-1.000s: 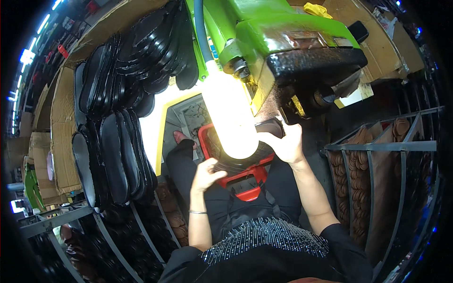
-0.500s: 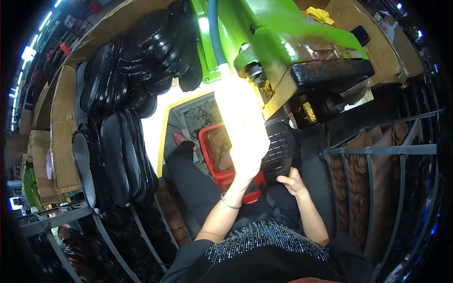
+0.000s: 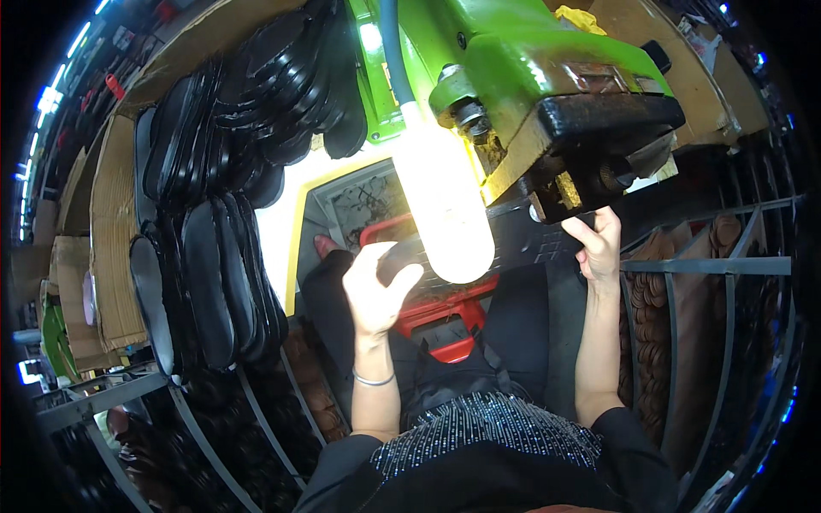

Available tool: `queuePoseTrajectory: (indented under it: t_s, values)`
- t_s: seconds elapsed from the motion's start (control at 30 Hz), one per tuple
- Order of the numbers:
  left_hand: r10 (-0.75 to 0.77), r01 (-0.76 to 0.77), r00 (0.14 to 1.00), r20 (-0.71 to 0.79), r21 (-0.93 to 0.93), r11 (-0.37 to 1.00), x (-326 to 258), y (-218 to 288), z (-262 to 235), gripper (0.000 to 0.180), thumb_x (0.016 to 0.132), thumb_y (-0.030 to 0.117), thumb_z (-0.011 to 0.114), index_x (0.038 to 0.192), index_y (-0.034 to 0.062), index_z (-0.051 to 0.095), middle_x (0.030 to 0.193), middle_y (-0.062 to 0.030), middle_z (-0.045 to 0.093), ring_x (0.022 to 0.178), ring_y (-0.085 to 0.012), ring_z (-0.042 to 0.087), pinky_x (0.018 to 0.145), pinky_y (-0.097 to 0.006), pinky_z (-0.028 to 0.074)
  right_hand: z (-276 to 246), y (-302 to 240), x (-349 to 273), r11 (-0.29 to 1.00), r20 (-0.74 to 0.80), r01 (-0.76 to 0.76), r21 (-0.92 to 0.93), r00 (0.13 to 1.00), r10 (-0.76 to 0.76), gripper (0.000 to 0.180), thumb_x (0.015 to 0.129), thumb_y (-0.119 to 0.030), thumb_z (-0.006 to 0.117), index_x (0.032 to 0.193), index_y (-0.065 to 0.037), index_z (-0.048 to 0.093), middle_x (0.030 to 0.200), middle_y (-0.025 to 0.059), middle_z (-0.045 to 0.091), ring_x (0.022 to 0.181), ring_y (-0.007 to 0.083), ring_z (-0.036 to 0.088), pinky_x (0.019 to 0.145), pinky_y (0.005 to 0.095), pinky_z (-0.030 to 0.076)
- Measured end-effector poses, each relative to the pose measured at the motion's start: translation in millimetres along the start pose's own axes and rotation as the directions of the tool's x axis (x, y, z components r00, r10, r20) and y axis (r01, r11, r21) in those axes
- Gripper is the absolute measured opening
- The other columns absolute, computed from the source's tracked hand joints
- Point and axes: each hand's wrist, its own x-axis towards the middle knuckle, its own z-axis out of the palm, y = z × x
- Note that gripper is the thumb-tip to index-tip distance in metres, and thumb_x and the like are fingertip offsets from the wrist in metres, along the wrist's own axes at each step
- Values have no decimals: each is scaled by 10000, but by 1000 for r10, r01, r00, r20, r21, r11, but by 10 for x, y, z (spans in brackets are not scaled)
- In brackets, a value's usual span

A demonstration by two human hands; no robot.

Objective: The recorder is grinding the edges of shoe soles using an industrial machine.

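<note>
Left hand (image 3: 375, 286) has the left end of a dark sole (image 3: 543, 246) between thumb and fingers; right hand (image 3: 596, 244) pinches its right end. Sole runs left-right, partly hidden behind a glowing lamp (image 3: 445, 205). Beyond, green machine (image 3: 513, 51) far right, black sole stacks (image 3: 291, 90) far left.

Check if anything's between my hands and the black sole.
Nothing visible stands between them: your right hand pinches the right end of the black sole, and your left hand is at its left end. The glowing lamp crosses in front of the middle in this view, hiding that part.
</note>
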Motion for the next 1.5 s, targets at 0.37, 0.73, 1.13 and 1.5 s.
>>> queuePoseTrajectory:
  t_s: [0.37, 0.73, 1.13, 1.5]
  values:
    - [-374, 368, 924, 74, -437, 821, -527, -772, -728, 228, 716, -45, 705, 886, 6, 563, 896, -53, 622, 808, -111, 578, 736, -247, 468, 871, 123, -86, 967, 297, 252, 40, 921, -252, 379, 676, 53, 763, 1006, 38, 578, 913, 82, 658, 822, 125, 628, 741, 253, 522]
    - [-503, 568, 766, 401, -54, 821, -1033, -986, 435, 350, 726, 19, 750, 1049, -39, 629, 968, -80, 682, 853, -133, 634, 805, -274, 500, 1028, 118, -192, 829, 188, 369, -421, 929, -318, 566, 598, -114, 867, 984, 20, 475, 800, 102, 649, 698, 96, 619, 584, 222, 516]
    - [296, -313, 937, 187, 72, 947, 135, 105, 431, 255, 675, 45, 799, 844, 40, 609, 663, 36, 497, 597, -52, 453, 535, -195, 381, 731, 157, -262, 985, 51, 159, 68, 985, -162, 288, 770, 38, 682, 1012, 23, 527, 848, 65, 604, 657, 68, 572, 471, 161, 466]
    - [13, -36, 988, -152, -150, 988, -550, -380, 629, 220, 795, 90, 671, 949, -18, 559, 833, -39, 583, 707, -80, 527, 664, -197, 429, 926, -7, -235, 821, 285, 427, -380, 898, -335, 355, 673, -70, 812, 873, -17, 522, 733, 11, 541, 645, 56, 513, 591, 198, 457]
